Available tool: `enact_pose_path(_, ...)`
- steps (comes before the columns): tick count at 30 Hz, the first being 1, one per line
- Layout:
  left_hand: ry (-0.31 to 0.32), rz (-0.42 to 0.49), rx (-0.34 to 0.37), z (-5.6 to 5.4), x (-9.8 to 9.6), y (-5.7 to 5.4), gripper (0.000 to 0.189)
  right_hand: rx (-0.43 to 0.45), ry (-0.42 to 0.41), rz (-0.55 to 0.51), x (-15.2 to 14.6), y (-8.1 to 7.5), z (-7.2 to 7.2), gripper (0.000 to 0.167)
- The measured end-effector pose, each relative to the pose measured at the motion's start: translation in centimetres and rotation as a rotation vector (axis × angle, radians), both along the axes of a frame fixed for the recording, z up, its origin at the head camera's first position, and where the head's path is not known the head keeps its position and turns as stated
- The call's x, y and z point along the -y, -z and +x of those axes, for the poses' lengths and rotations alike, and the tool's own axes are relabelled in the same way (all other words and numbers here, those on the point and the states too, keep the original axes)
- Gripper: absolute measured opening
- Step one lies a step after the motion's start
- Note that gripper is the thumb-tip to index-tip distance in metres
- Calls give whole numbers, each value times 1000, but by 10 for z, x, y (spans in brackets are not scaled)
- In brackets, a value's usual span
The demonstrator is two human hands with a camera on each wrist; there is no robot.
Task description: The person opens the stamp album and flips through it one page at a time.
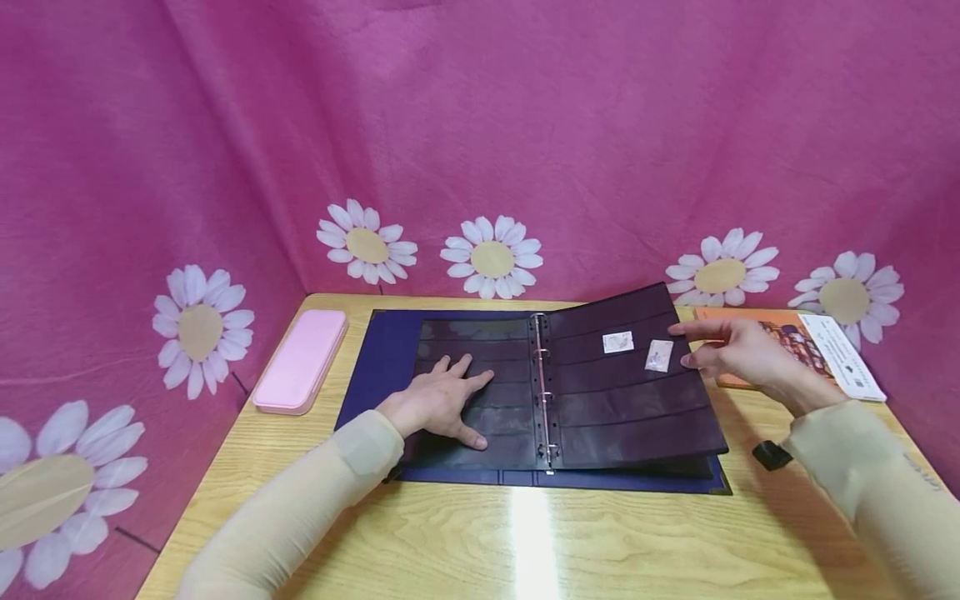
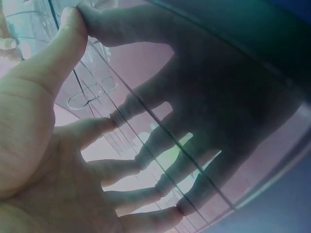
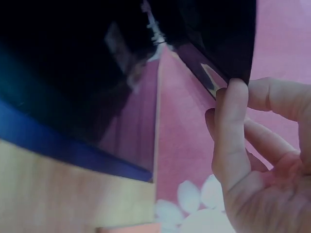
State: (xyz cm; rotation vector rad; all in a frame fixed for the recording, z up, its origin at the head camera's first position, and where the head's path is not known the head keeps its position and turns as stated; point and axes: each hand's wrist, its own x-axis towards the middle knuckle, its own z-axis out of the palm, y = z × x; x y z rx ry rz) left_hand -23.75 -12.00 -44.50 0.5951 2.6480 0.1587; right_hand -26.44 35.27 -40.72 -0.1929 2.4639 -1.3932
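A dark blue ring binder (image 1: 360, 367) lies spread on the table, its metal rings (image 1: 543, 392) running down the middle. My left hand (image 1: 442, 400) rests with spread fingers on the black pocket page (image 1: 510, 429) at the left; in the left wrist view its fingertips meet their reflection on the glossy sheet. At the right, a black pocket page (image 1: 630, 421) is lifted at its outer edge, tilted above the pages below. My right hand (image 1: 738, 354) pinches that edge between thumb and fingers. Two small stamps, one whitish (image 1: 618, 342) and one pinkish (image 1: 658, 356), sit in its upper strips.
A pink case (image 1: 302, 362) lies left of the binder. Behind my right hand is an orange printed booklet (image 1: 780, 325) with a white panel. Pink cloth (image 1: 480, 125) with daisies hangs along the table's back and sides. Bare wood (image 1: 450, 533) shows in front.
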Motion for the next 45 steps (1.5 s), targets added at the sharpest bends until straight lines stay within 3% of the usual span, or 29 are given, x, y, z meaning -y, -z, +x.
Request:
enact_pose_path(19, -20, 8, 15, 1, -3, 0, 114, -104, -38, -167, 28, -60, -9, 52)
enact_pose_path(24, -22, 6, 24, 0, -3, -2, 114, -137, -41, -131, 42, -72, -12, 53)
enact_pose_path(29, -36, -45, 14, 4, -11, -12, 112, -100, -14, -83, 59, -84, -15, 57)
enact_pose_path(32, -22, -13, -66, 11, -25, -20, 103, -87, 5, -90, 69, -89, -14, 59)
enact_pose_path(37, 24, 268, -300, 30, -53, -39, 90, -89, 6, -129, 88, -95, -10, 59)
enact_pose_path(41, 94, 448, -452, 49, -76, -59, 101, -96, -26, -149, 103, -99, -8, 61)
enact_pose_path(45, 163, 489, -564, 64, -100, -79, 116, -106, -34, -167, 114, -103, -7, 59)
